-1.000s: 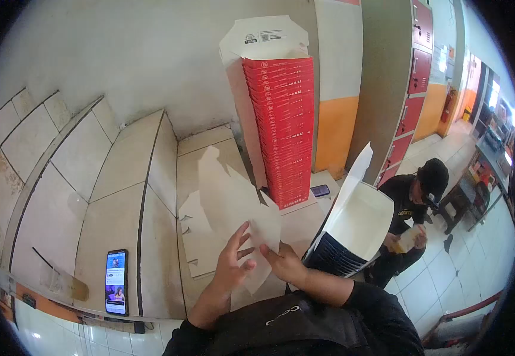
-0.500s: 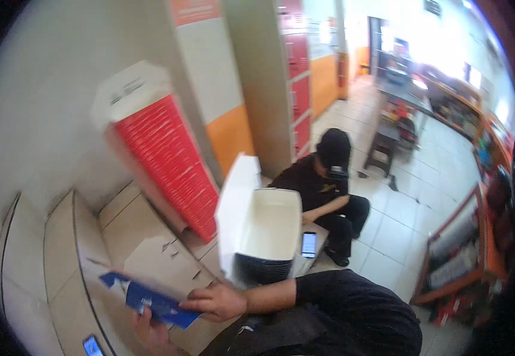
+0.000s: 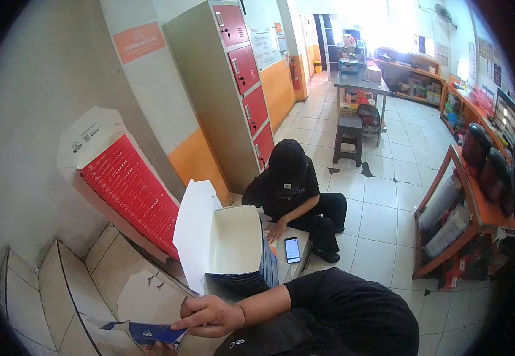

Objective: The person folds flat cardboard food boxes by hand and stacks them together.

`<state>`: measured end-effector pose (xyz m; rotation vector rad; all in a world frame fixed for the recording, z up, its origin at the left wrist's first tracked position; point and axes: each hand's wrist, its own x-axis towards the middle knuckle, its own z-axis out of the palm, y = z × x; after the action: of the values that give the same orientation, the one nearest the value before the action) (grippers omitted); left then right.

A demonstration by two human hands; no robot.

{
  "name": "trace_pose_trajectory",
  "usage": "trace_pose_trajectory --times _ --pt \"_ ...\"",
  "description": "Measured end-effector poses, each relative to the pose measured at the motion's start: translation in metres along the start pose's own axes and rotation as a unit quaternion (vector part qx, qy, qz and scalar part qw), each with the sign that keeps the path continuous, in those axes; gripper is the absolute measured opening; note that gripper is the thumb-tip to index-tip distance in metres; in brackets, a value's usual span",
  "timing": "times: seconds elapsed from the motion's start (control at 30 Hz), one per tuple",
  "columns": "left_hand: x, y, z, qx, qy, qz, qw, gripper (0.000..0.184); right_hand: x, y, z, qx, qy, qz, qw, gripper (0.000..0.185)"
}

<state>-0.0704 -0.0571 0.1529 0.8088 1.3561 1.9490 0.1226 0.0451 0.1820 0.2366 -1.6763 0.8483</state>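
A blue printed cardboard box blank (image 3: 150, 333), partly folded, is low in the view at left of centre. My left hand (image 3: 162, 349) grips it from below, mostly cut off by the lower edge. Closed on its right end is my right hand (image 3: 211, 314), index finger laid along the top edge. Under the blank, a white unfolded cardboard sheet (image 3: 144, 299) lies on the tiled step. Just beyond my right hand stands a nested stack of dark blue boxes (image 3: 269, 261); the top one is open, showing its cream inside (image 3: 233, 240) and raised white lid (image 3: 192, 228).
A tall stack of red boxes (image 3: 128, 187) leans by the wall. Another person (image 3: 290, 190) in black sits beyond the blue stack, a hand near a phone (image 3: 292, 250). Red lockers (image 3: 242, 68), a stool (image 3: 348, 139), a metal table (image 3: 361, 83) and an orange shelf (image 3: 450, 219) stand around.
The view has tilted and shifted right, so the hands and blank appear lower. Both hands keep hold of the blank. The other person's hand now shows beside the blue stack.
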Motion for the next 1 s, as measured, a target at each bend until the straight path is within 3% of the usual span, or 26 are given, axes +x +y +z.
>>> trace_pose_trajectory --times 0.07,0.27,0.37,0.47,0.57,0.77,1.0 --pt "0.000 -0.001 0.002 0.011 0.003 -0.004 1.000 0.032 0.002 0.001 0.002 -0.017 0.001 -0.014 1.000 0.025" --pt "-0.003 0.001 0.004 0.030 0.007 -0.008 0.999 0.030 0.013 0.005 -0.001 -0.174 -0.185 -0.090 0.963 0.027" --pt "-0.005 0.000 0.005 0.040 0.008 -0.013 0.999 0.029 0.012 0.005 -0.001 -0.192 -0.278 -0.023 0.941 0.026" --pt "-0.005 0.000 0.008 0.047 0.012 -0.014 0.999 0.028 0.006 0.010 0.008 -0.167 -0.188 -0.049 0.967 0.023" --pt "-0.005 -0.002 0.013 0.053 0.013 -0.015 0.998 0.027 0.005 0.012 0.010 -0.195 -0.195 -0.091 0.957 0.038" --pt "-0.002 -0.001 0.018 0.060 0.011 -0.017 0.998 0.025 0.009 0.023 0.017 -0.160 -0.256 0.042 0.953 0.038" --pt "-0.001 -0.001 0.018 0.070 0.018 -0.017 0.997 0.024 0.030 0.030 0.023 -0.124 -0.292 0.028 0.948 0.032"
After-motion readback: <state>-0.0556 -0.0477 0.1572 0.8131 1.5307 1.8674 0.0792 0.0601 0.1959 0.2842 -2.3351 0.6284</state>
